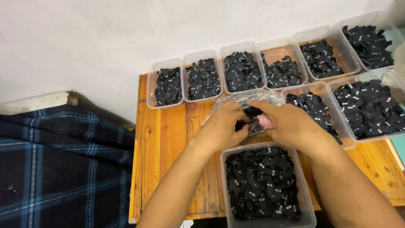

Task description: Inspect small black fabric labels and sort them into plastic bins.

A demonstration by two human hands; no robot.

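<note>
A: What are the hands doing?

B: Both meet over a clear bag (pixel 253 103) on the worktop (pixel 168 139). The left hand (pixel 221 126) has its fingers curled in, pinching the bag's plastic along with some black labels (pixel 252 112) inside it. The right hand (pixel 287 122) is closed around a small pink thing (pixel 265 121), just where the two hands touch.

A: What is the pink thing?

B: Cannot tell; only a bit shows between the fingers.

A: And where does the bag sit?

B: Crumpled and flat on the wood, about mid-worktop. Take it as the centre. Just nearer the person than the bag stands a clear tub (pixel 265 185) full of black labels, under both forearms.

A: Beyond the bag?

B: A row of six tubs (pixel 253 69) along the wall, touching side by side, each holding black labels with small white marks. Right of the bag, two more tubs: one (pixel 325 109) just beside the right hand, a larger one (pixel 371 105) past that.

A: Left of the bag?

B: Bare wood to the worktop's edge, then a dark blue plaid cloth (pixel 63 164) well apart from it.
</note>
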